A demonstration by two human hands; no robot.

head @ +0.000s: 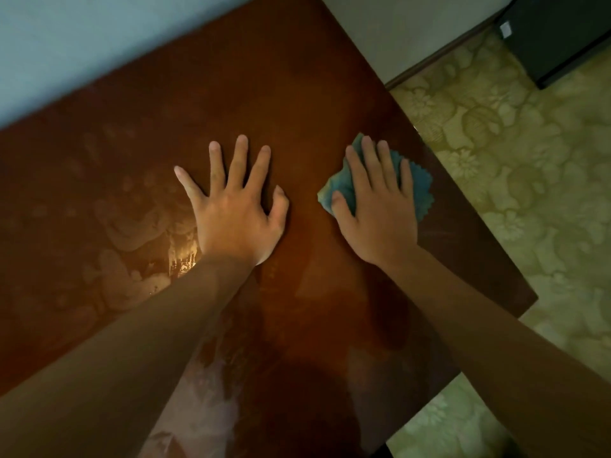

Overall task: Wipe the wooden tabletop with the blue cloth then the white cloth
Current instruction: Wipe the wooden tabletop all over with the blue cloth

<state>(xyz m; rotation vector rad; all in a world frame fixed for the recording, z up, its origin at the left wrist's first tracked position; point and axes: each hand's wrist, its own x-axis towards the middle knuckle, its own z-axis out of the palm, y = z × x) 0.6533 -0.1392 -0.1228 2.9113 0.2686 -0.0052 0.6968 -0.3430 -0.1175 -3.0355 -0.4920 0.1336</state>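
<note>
The right hand [377, 206] lies flat on the blue cloth [421, 190], fingers straight and close together, thumb resting on the cloth's left edge, pressing it down rather than clutching it. The cloth is bunched beneath the palm and fingers, right of the frame's centre, and its pinked edge shows past the little finger, near the right edge of the wooden tabletop [297, 94]. Just left of it, apart from the cloth, the left hand [236, 206] rests palm down on the bare wood at mid-frame, fingers spread wide and holding nothing. Both forearms run in from the lower corners of the frame. The dark reddish-brown top carries pale smears and a bright glare patch at the left, beside the left wrist. A pale blue wall [99, 44] fills the upper left, and a floor with a green floral pattern [529, 193] runs down the right side, with a dark object [562, 34] in the upper right corner.
</note>
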